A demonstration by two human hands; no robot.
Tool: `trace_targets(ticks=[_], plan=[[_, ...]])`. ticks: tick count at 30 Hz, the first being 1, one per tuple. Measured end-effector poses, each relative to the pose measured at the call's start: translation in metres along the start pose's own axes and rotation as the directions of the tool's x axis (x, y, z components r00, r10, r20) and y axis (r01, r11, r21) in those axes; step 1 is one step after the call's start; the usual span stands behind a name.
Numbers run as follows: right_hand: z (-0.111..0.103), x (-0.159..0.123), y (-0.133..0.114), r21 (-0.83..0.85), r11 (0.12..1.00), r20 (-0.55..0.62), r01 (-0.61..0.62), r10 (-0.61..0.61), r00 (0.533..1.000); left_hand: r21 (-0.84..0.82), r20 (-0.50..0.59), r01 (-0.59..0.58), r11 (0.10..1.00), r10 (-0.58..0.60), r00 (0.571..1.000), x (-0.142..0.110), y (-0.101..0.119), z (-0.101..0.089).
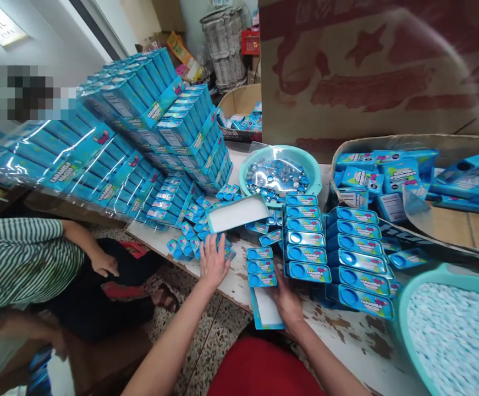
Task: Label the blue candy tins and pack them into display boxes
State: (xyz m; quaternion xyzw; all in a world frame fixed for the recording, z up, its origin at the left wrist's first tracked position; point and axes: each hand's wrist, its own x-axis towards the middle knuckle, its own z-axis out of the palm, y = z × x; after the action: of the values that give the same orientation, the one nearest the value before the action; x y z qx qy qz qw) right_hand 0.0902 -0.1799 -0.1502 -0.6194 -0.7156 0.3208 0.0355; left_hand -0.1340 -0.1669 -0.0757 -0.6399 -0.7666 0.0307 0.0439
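My right hand (287, 301) is closed around the side of a blue display carton (269, 311) at the table's front edge. Three small blue candy packs (260, 267) stand at the carton's far end; its near part shows white inside. Over a loose pile of similar small packs (190, 230), my left hand (213, 261) reaches with fingers apart, touching or just above them. Beyond that hand lies another carton (239, 213), its white inside facing up. To the right of my right hand stand two rows of blue packs (305, 234), (358, 258).
A turquoise basin (314, 165) holds round metallic pieces. Another basin (404, 308) is full of pale blue candies. Cardboard boxes (338, 148) hold blue packs. Filled cartons (148, 115) are stacked high at the left. A person in a striped shirt (25, 264) sits beside the table (338, 335).
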Motion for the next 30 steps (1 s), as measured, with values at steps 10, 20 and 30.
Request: trace_targets(ticks=[10,20,30], plan=[[0.004,-0.002,-0.004,-0.083,0.996,-0.009,-0.044,0.043,0.999,0.035,0.111,-0.004,0.999,0.0,0.994,-0.003,-0.004,0.001],[0.01,-0.009,0.008,-0.059,0.997,-0.153,0.044,-0.053,0.987,0.1,0.196,-0.102,0.99,0.081,0.977,0.001,0.002,-0.008],[-0.005,-0.013,-0.001,0.004,0.995,-0.036,-0.103,0.103,0.994,0.05,0.274,-0.072,0.996,0.056,0.96,0.033,0.004,-0.027]])
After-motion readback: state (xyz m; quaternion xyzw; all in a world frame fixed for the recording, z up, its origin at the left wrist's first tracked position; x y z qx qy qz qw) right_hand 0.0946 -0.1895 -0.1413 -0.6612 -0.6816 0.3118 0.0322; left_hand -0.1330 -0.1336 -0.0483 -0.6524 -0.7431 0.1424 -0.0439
